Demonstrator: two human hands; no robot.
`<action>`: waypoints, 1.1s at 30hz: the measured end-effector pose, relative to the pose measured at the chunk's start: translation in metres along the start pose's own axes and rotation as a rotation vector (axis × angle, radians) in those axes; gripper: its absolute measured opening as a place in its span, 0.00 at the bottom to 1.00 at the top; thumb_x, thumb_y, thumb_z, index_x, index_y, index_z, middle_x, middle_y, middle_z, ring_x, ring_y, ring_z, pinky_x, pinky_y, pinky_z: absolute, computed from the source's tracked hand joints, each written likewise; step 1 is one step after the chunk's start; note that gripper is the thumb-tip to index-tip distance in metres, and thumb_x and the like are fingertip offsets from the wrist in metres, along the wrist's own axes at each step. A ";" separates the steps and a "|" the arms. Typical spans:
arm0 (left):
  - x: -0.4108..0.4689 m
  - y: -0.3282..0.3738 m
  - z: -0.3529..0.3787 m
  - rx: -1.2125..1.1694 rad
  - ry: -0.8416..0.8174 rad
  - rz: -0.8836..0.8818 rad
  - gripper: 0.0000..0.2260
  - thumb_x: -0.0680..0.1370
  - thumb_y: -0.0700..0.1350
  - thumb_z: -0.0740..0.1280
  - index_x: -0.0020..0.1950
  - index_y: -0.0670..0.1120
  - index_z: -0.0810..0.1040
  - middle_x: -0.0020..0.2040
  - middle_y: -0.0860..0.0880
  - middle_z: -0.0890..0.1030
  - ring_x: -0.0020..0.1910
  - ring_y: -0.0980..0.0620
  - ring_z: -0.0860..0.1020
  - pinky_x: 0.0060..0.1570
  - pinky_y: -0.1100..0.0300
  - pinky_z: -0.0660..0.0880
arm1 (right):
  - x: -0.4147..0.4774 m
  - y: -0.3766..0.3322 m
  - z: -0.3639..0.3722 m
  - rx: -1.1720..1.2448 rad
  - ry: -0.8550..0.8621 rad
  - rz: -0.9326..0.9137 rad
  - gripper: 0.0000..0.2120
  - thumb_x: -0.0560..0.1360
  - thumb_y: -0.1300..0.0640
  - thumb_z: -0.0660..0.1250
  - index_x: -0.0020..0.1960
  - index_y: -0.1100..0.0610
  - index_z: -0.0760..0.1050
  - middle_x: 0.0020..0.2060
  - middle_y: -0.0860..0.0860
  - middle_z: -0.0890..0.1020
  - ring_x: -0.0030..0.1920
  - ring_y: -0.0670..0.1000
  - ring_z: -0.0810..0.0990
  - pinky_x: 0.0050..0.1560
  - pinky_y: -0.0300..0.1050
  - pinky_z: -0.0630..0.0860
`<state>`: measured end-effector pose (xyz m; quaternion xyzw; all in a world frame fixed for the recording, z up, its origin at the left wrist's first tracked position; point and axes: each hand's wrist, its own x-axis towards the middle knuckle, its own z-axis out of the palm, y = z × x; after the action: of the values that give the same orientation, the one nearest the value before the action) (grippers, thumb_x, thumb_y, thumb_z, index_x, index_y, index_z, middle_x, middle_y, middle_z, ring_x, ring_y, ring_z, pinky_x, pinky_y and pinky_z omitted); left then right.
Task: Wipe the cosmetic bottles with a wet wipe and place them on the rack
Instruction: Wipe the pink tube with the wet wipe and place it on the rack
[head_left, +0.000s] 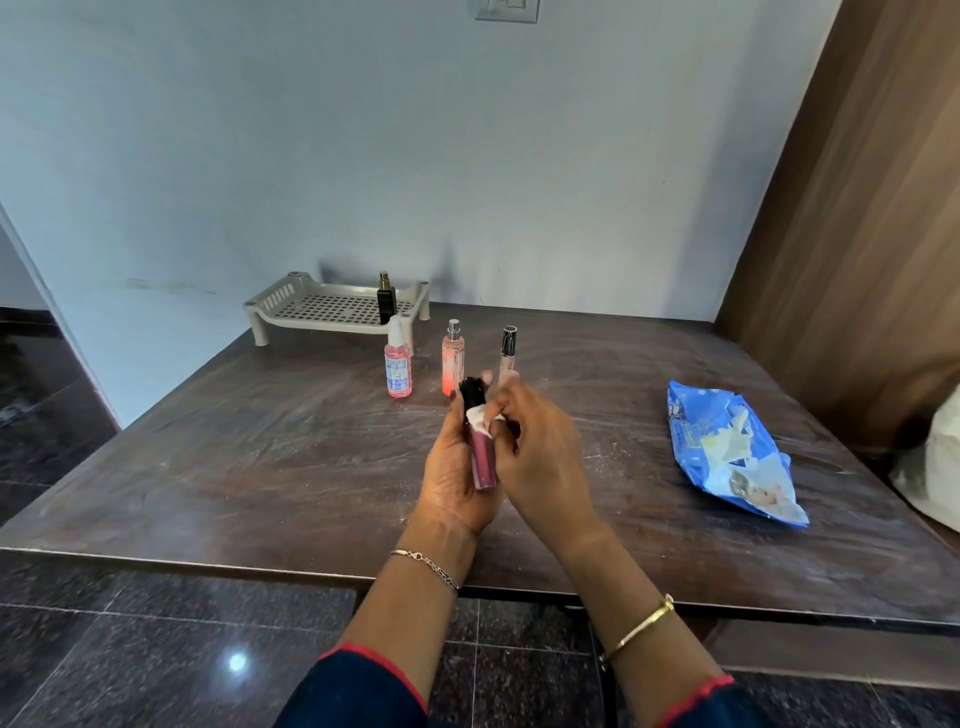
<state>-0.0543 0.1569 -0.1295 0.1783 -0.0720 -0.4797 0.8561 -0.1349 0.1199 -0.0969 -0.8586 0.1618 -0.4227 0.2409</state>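
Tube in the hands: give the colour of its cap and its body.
Black cap, dark pink body. The head view, the only one, shows the tube clearly.

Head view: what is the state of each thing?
lip gloss tube, capped, held in left hand
wet wipe, pinched by right hand against the tube
black bottle, upright on rack
pink spray bottle, upright on table
orange spray bottle, upright on table
concealer tube, upright on table
wipe pack, lying open
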 end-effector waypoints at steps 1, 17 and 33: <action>-0.001 0.000 0.001 -0.014 0.006 -0.022 0.22 0.78 0.52 0.62 0.68 0.42 0.73 0.65 0.42 0.76 0.68 0.46 0.72 0.71 0.52 0.63 | 0.005 0.000 0.000 -0.027 0.018 -0.008 0.06 0.75 0.66 0.64 0.46 0.55 0.73 0.41 0.49 0.79 0.39 0.47 0.74 0.39 0.40 0.68; -0.018 0.011 0.012 0.293 -0.039 0.152 0.16 0.81 0.49 0.59 0.65 0.46 0.75 0.43 0.49 0.80 0.26 0.57 0.73 0.20 0.69 0.68 | 0.035 -0.002 -0.023 0.300 0.291 0.322 0.14 0.75 0.67 0.65 0.48 0.46 0.75 0.48 0.47 0.80 0.48 0.46 0.79 0.46 0.34 0.75; -0.024 0.009 0.026 0.917 0.044 0.446 0.25 0.82 0.42 0.50 0.27 0.41 0.71 0.19 0.48 0.67 0.19 0.54 0.62 0.21 0.67 0.58 | 0.005 -0.013 -0.030 0.391 0.186 0.236 0.13 0.76 0.65 0.66 0.50 0.47 0.78 0.47 0.46 0.82 0.49 0.45 0.81 0.48 0.37 0.76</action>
<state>-0.0673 0.1753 -0.1007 0.5260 -0.2935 -0.2003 0.7727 -0.1547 0.1195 -0.0707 -0.7283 0.1978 -0.4921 0.4340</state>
